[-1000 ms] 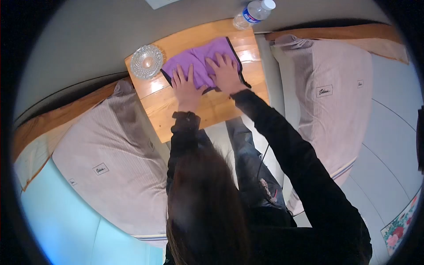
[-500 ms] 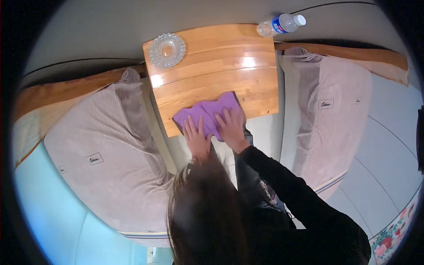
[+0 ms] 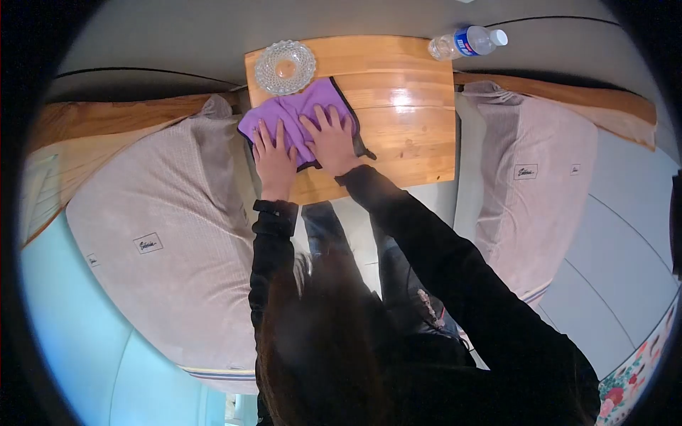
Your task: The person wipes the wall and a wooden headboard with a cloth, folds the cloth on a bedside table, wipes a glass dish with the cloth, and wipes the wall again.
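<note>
From my distant place I see a small bench of light, varnished wood (image 3: 408,135), with its far edge close to the grey wall (image 3: 355,18). On it lies a purple cloth with black border (image 3: 288,113), which is the thing under work now; it is near the left edge of the bench, and one of its corners reaches a little over this edge. The person's left hand (image 3: 275,163) is pressed on the near-left part of the cloth, palm down, with the fingers extended and slightly apart. The right hand (image 3: 332,144) lies on it in the same manner, just beside, its fingers spread more widely; neither hand is closed around anything. The round, patterned dish of clear glass (image 3: 305,67) stands at the far-left corner of the bench, just beyond the cloth; whether they touch, I cannot tell. At the far-right corner is a clear plastic bottle with blue label and white cap (image 3: 465,42), well apart from both hands. Beyond the left and right edges I see two seats with pale pinkish fabric covers (image 3: 536,206).
</note>
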Demonstrator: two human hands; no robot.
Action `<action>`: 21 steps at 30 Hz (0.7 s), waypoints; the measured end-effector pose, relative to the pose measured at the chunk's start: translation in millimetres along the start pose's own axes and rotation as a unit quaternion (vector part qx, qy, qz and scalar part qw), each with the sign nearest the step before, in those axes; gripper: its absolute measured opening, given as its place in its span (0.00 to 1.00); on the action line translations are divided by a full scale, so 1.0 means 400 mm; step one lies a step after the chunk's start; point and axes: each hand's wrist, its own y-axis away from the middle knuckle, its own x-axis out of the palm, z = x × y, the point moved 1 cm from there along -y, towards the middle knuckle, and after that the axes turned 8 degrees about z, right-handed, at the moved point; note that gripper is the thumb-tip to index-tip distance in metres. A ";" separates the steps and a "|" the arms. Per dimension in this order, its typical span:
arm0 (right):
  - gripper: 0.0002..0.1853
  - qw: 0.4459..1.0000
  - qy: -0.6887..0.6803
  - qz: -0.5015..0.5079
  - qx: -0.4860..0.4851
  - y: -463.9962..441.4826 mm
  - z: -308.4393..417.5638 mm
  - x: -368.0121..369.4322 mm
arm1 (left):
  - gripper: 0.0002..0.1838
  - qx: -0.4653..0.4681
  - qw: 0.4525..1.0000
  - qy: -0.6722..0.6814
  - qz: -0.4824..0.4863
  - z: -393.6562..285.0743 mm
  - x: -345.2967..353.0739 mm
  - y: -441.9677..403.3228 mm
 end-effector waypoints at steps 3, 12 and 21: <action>0.32 1.000 -0.011 0.002 0.003 0.049 -0.023 -0.010 | 0.38 0.020 1.000 -0.007 0.000 -0.018 0.009 0.029; 0.33 0.985 -0.067 0.060 0.147 0.463 -0.172 0.002 | 0.38 0.069 0.990 0.043 0.111 -0.243 0.104 0.290; 0.34 0.984 -0.023 -0.040 0.173 0.242 -0.412 -0.063 | 0.35 0.149 0.987 0.052 0.028 -0.366 0.074 -0.016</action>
